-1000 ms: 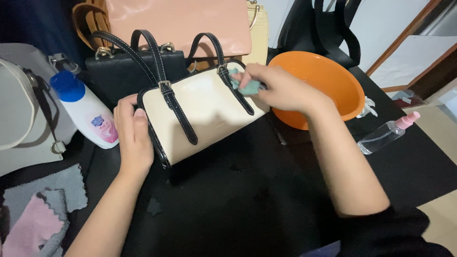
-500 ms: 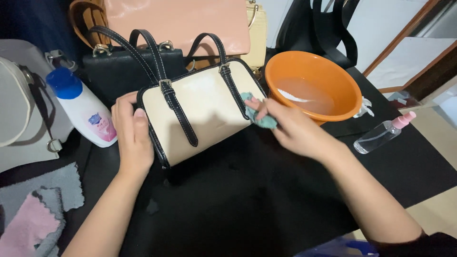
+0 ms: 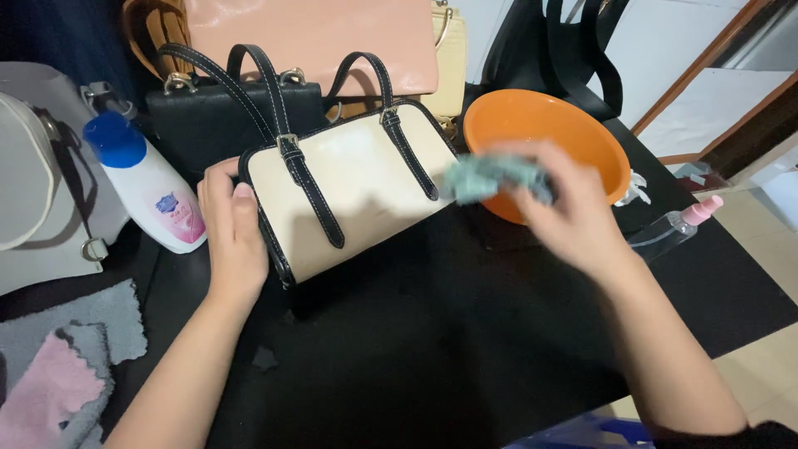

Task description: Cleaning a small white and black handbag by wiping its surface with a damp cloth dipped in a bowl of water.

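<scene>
I see the right hand (image 3: 573, 212) pinching a teal cloth (image 3: 490, 176), fingers closed round it; both are blurred. The cloth hangs above the table, between the cream bag (image 3: 357, 195) and the orange bowl (image 3: 544, 137), just off the bag's right end and not touching it as far as I can tell.

The left hand (image 3: 231, 237) lies flat on the bag's left end, fingers spread along the edge, thumb on the cream face. It presses rather than grasps.

The bag lies on its side on the black table (image 3: 432, 349), black straps and handles pointing away from me.

Outward: a white bottle (image 3: 150, 187) with blue cap stands left of the bag. A black bag (image 3: 208, 116) and pink bag (image 3: 316, 37) sit behind. A spray bottle (image 3: 673, 229) lies right of the bowl. Grey and pink cloths (image 3: 58, 366) lie at lower left.
</scene>
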